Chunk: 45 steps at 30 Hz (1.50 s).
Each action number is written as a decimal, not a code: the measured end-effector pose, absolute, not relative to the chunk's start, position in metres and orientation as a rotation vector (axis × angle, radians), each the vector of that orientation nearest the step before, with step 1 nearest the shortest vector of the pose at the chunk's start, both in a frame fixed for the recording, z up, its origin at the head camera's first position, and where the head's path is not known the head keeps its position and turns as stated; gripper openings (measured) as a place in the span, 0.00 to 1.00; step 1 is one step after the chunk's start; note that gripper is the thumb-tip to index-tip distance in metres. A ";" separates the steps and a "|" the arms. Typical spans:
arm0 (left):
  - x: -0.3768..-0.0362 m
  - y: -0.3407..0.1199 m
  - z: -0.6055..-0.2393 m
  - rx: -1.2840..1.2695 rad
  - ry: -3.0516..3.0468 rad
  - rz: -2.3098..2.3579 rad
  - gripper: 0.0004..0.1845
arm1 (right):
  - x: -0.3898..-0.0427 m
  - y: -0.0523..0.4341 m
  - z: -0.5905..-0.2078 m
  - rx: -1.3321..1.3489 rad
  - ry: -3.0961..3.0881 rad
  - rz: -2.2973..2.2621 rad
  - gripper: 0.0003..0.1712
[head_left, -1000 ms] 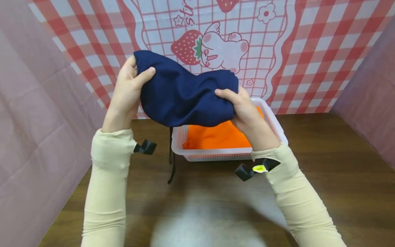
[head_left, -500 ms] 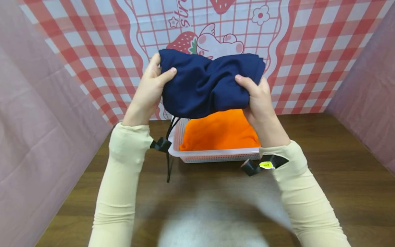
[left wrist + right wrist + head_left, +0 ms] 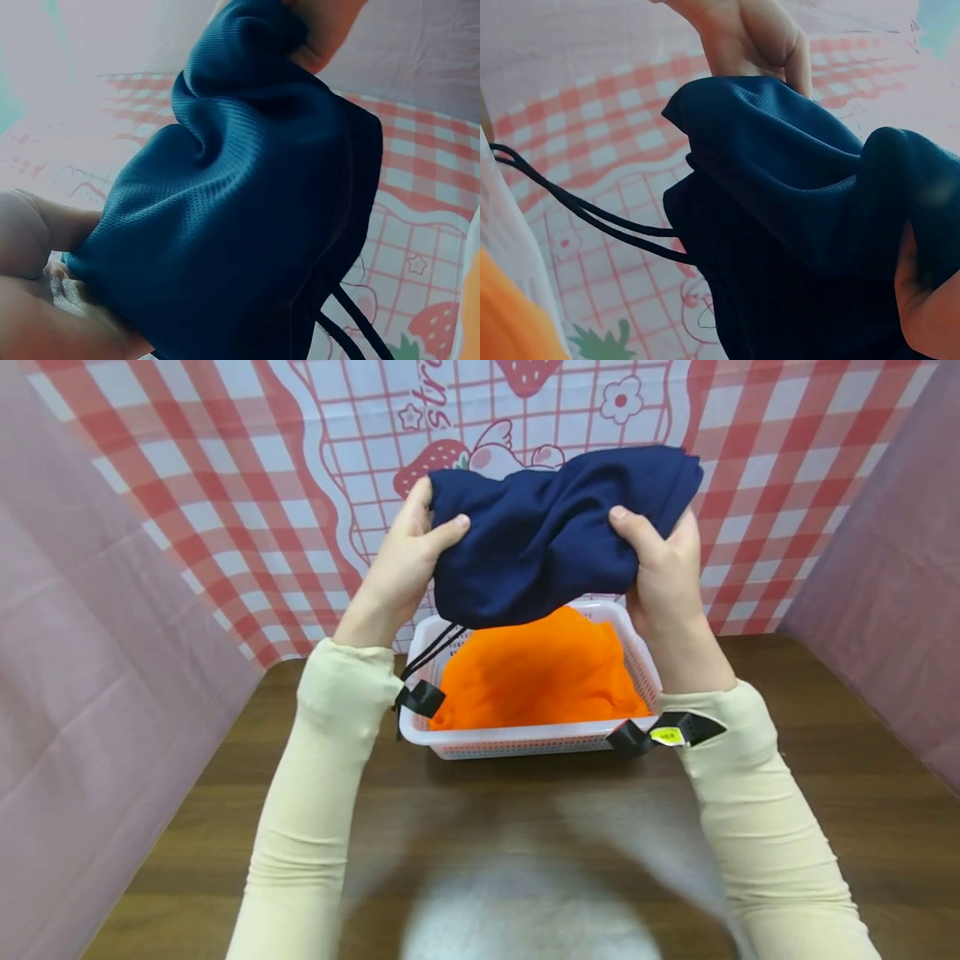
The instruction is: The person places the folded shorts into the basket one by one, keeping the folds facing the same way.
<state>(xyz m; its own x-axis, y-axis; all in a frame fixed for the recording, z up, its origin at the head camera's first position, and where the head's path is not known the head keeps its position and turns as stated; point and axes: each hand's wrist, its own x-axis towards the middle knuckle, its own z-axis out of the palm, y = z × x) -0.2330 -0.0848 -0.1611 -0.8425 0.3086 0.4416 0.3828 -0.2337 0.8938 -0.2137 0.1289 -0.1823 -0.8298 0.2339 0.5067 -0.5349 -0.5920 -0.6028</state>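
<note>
Both hands [image 3: 408,560] raised higher, thumbs forward, gripping navy bag [image 3: 555,531] above basket [image 3: 525,739]

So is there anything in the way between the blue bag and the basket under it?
Nothing visible. Both hands, left hand and right hand, hold the blue bag in the air above the white basket. Only the orange cloth lies inside.

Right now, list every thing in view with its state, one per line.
Navy drawstring bag: bunched, held up above the basket by both hands.
Drawstring cords: hanging loose.
Left hand: grips the bag's left end.
Right hand: grips its right end.
White basket: on the table, holding orange cloth.
</note>
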 end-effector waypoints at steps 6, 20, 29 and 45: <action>-0.240 -0.076 -0.167 -0.875 -1.918 -2.276 0.15 | -0.211 0.139 -0.176 0.545 -1.172 2.323 0.28; -0.247 -0.058 -0.173 -0.906 -1.947 -2.309 0.14 | -0.205 0.157 -0.154 0.638 -1.247 2.178 0.33; -0.254 -0.051 -0.178 -0.891 -1.980 -2.299 0.15 | -0.207 0.162 -0.151 0.643 -1.310 2.153 0.31; -0.283 -0.061 -0.191 -0.634 -1.903 -2.340 0.15 | -0.249 0.181 -0.175 0.401 -1.472 2.357 0.27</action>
